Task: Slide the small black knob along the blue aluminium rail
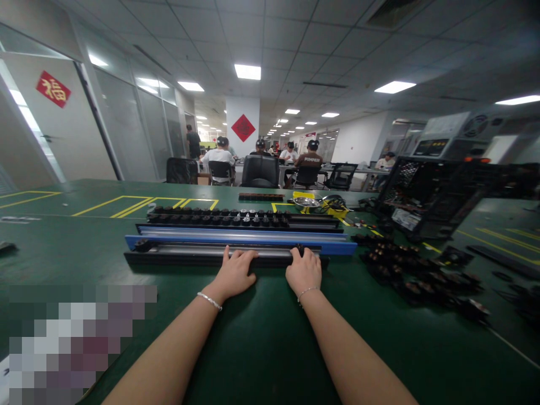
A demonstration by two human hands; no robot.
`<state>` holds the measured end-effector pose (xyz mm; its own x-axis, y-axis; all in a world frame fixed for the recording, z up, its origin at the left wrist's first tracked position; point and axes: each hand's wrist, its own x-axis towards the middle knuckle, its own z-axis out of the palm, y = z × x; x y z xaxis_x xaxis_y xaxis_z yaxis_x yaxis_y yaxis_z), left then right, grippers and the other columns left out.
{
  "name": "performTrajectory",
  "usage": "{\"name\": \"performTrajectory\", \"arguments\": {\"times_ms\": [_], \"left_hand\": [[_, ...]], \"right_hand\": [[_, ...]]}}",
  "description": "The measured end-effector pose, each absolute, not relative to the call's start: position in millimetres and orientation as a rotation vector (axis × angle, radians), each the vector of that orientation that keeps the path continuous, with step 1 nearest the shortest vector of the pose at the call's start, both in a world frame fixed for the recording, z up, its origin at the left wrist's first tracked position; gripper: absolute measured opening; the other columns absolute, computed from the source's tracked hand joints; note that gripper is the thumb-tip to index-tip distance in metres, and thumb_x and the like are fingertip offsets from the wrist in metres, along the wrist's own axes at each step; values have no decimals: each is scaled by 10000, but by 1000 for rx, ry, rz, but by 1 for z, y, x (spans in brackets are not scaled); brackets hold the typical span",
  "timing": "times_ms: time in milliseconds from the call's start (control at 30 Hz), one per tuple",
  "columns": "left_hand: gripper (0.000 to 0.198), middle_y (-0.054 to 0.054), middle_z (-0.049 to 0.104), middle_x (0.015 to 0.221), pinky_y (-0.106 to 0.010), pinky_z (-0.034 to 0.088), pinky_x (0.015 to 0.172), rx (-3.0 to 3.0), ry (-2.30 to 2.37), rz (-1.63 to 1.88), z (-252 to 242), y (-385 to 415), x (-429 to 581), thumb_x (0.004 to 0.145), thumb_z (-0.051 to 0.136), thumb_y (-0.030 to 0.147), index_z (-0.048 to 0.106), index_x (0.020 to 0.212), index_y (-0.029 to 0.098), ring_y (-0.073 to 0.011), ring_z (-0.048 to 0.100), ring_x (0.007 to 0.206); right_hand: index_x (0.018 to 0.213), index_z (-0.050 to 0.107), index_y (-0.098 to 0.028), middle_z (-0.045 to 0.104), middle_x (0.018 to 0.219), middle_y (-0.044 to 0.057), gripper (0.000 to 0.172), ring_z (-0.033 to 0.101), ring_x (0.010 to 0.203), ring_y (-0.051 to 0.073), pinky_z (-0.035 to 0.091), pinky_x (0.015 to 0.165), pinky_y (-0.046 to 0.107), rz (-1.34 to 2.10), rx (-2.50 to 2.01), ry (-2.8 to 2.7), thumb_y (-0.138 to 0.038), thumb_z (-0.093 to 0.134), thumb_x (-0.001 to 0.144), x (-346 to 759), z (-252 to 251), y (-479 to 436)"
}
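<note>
In front of me a long black rail (pixel 181 259) with a silvery inner channel lies across the green table (pixel 261 349). Over its middle rests my left hand (pixel 236 273), palm down with fingers spread and touching the rail. My right hand (pixel 304 271) is at the rail's right part, its fingers curled together around a small black part (pixel 300 247) that mostly hides behind them. A black knob-like piece (pixel 142 245) sits at the channel's left end. Directly behind is a blue rail (pixel 346 247), and beyond it a row of small black parts (pixel 219 219) stands in another rail.
To the right lies a heap of dark small parts (pixel 405 270), with an opened computer case (pixel 422 197) behind it. A metal bowl (pixel 307 201) and cables (pixel 335 203) are at the back. Several people sit at tables farther off. A blurred patch (pixel 76 343) covers the lower left.
</note>
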<state>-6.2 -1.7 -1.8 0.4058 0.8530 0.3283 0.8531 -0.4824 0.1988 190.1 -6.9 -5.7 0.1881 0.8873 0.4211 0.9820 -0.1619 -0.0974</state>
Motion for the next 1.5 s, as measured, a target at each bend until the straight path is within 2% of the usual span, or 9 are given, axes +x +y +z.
{"name": "performTrajectory", "arguments": {"times_ms": [567,967,1500], "left_hand": [[504,-10,570,1203,-579,-16,1074,-2629,-1588,-621,-4,0,-7,697,505,261,416,1192,284,-231,435,1158],[506,-13,563,1216,-578,-36,1075,-2645,-1609,-595,-1,-1,-7,703,503,267,417,1201,288,-236,427,1172],[511,-15,561,1226,-576,-33,1077,-2646,-1618,-587,-1,-2,-7,702,503,263,416,1205,290,-237,426,1179]], "right_hand": [[1101,567,-234,505,1113,126,348,433,1087,244,209,958,365,-416,-2124,-1725,-181,422,789,196,-7,-7],[1132,555,-235,481,1189,135,368,350,1193,257,193,981,395,-374,-2179,-1696,-200,412,795,201,-3,-8],[1106,579,-229,507,1129,133,363,417,1108,247,234,954,365,-365,-2172,-1639,-188,427,779,211,-4,-7]]}}
